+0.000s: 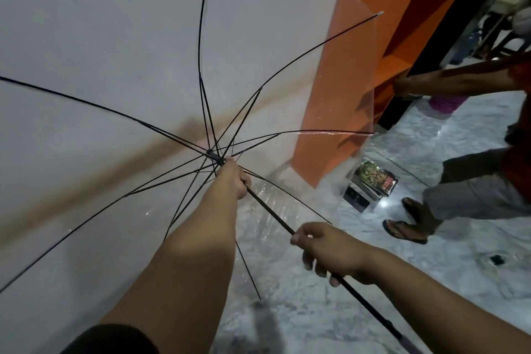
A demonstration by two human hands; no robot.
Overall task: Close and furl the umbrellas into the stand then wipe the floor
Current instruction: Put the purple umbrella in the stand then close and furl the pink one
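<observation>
Both hands clamp open umbrella [120,72] shaft: left hand [234,178], right hand [327,250]; rim near orange shelf [373,37].

A home interior, likely an entrance room: white-grey marbled tile floor [431,282], plain pale wall [100,23], tall orange wooden shelf unit [373,37], another sandalled person [474,175].

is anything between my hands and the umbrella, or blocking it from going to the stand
Nothing is between them: the left hand grips the shaft by the runner and the right hand grips the umbrella shaft lower down. No stand is in view, so that path cannot be judged.
</observation>
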